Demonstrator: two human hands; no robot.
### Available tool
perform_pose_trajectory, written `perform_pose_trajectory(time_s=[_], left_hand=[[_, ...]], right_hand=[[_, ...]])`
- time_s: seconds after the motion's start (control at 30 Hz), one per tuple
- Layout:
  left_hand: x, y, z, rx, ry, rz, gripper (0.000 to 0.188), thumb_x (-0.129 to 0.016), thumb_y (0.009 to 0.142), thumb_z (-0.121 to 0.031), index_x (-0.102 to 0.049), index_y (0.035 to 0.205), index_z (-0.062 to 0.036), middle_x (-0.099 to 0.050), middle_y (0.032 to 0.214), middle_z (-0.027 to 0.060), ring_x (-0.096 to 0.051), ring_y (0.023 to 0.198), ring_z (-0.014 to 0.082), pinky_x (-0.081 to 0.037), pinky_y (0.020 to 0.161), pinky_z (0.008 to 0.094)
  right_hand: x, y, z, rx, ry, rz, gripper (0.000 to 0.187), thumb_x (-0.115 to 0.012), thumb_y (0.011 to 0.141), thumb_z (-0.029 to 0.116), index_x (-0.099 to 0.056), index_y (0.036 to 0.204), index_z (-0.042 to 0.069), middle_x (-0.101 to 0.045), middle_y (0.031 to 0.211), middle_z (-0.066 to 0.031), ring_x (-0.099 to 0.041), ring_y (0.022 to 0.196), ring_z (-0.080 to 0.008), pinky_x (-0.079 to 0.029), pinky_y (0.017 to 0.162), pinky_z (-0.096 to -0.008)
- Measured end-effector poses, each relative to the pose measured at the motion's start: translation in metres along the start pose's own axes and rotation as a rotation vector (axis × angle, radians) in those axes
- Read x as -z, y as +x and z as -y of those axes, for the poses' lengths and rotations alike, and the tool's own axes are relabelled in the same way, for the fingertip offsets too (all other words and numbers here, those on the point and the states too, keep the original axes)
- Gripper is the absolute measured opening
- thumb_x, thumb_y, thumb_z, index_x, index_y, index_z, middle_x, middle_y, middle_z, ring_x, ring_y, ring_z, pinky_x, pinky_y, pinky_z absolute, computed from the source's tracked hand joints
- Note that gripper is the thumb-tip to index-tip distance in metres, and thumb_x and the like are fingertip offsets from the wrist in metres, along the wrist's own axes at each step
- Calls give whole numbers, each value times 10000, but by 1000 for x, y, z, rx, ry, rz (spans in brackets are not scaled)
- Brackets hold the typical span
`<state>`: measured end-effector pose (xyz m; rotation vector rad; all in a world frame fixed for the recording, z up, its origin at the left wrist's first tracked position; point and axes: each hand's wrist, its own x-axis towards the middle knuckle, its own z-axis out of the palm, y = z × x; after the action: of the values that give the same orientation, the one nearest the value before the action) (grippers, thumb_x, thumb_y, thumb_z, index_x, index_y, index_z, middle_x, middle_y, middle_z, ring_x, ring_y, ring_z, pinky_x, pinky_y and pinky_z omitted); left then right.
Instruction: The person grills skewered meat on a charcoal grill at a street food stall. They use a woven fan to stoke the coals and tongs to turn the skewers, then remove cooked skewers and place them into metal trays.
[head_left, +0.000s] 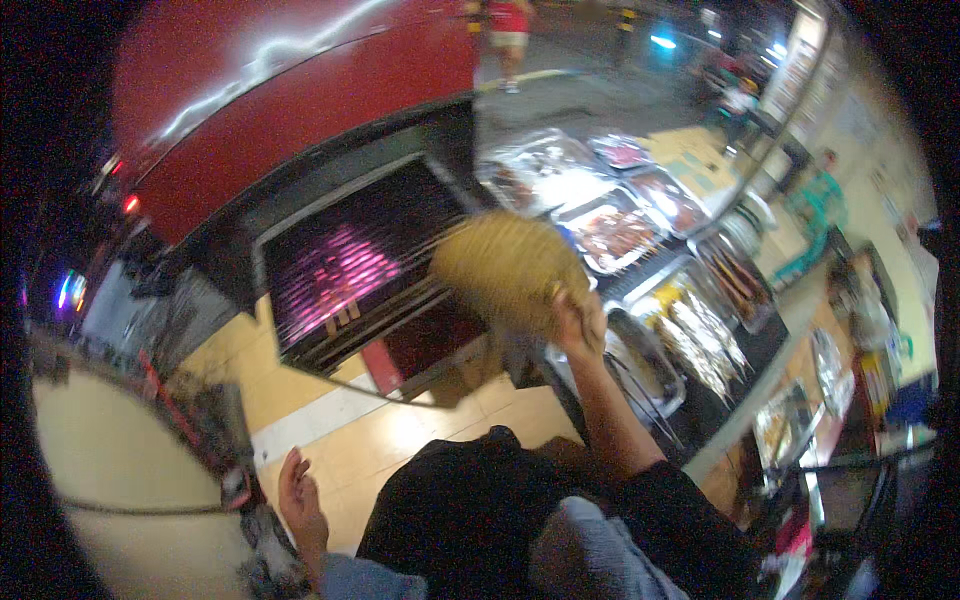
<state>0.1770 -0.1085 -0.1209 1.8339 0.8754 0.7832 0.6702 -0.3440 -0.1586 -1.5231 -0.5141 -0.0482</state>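
My right hand is closed round the edge of a tan, woven-looking hand fan, blurred by motion. The fan is over the near right corner of a charcoal grill. Embers glow pink under the grate's bars on its left part. Low on the left, my left hand hangs away from the grill, fingers loosely bent and holding nothing I can see.
Right of the grill, a dark counter holds foil trays of meat, foil-wrapped pieces and tongs beside a tray. A red hood panel rises behind the grill. Farther back, a person in red is on the street.
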Motion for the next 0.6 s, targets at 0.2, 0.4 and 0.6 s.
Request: perform_pose_trajectory(time_s=[0.2,0.4,0.6], left_hand=[[-10,29,11,132,-71,93,581,-558,1014,-283,-452,1539,-60,-464,1572,108,-496,1354,273,-326,1188,419],[-7,100,37,-63,-346,184,580,-506,1062,-294,-419,1532,34,-517,1511,219,-486,1397,302,-333,1210,416],[-35,123,3,19,-823,440,535,-430,1112,-318,-443,1514,34,-456,1583,179,-453,1439,344,-349,1204,446]], right_hand=[[-5,-10,2,509,382,17,339,-650,967,270,-640,1236,64,-696,1081,-114,-661,987,-263,-546,882,-393],[-53,-103,-41,216,456,1178,417,-699,948,231,-652,1306,24,-702,1267,-169,-662,1159,-306,-509,1015,-429],[97,19,-22,183,-154,-540,263,-576,1047,270,-643,1144,35,-668,1021,-76,-623,872,-242,-513,789,-355]])
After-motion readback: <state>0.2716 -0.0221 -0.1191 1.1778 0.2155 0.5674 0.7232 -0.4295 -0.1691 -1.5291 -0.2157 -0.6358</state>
